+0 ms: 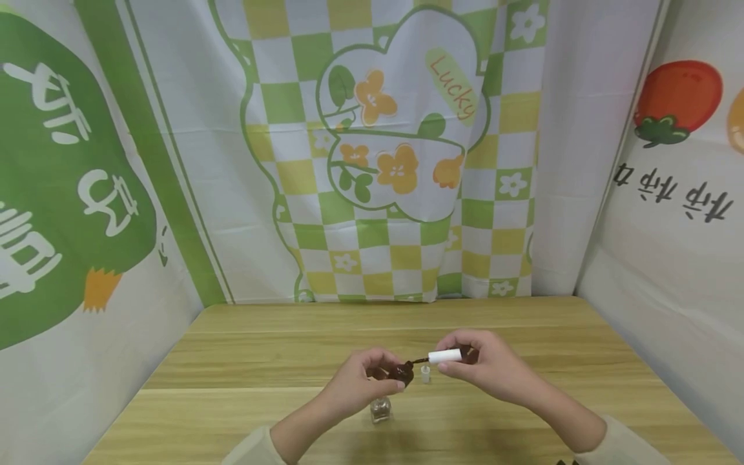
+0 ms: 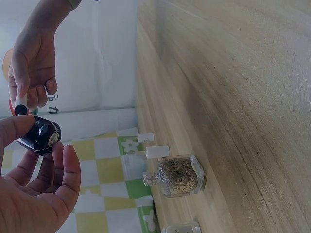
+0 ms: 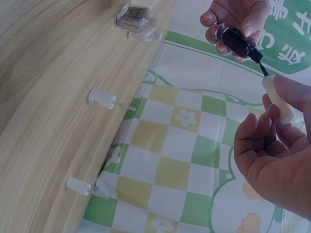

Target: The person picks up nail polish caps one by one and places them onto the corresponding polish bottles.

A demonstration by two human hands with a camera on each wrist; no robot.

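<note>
Between its thumb and fingers my left hand (image 1: pixel 361 382) holds a small dark nail polish bottle (image 1: pixel 401 373), tilted with its neck toward the right. My right hand (image 1: pixel 491 367) pinches the white cap (image 1: pixel 445 356) of a nail polish brush. The dark brush stem (image 3: pixel 264 69) runs from this cap to the bottle's mouth; whether the tip is inside cannot be seen. Both hands are above the table. Below the left hand stands an uncapped glitter nail polish bottle (image 2: pixel 180 175), with a clear threaded neck.
Two more white brush caps stand on the wooden table (image 1: pixel 244 361), one larger (image 3: pixel 102 98) and one smaller (image 3: pixel 78 186), their brushes pointing up. Another clear bottle (image 2: pixel 182 228) is partly visible beside the glitter one. A patterned curtain (image 1: pixel 401 258) hangs behind the table.
</note>
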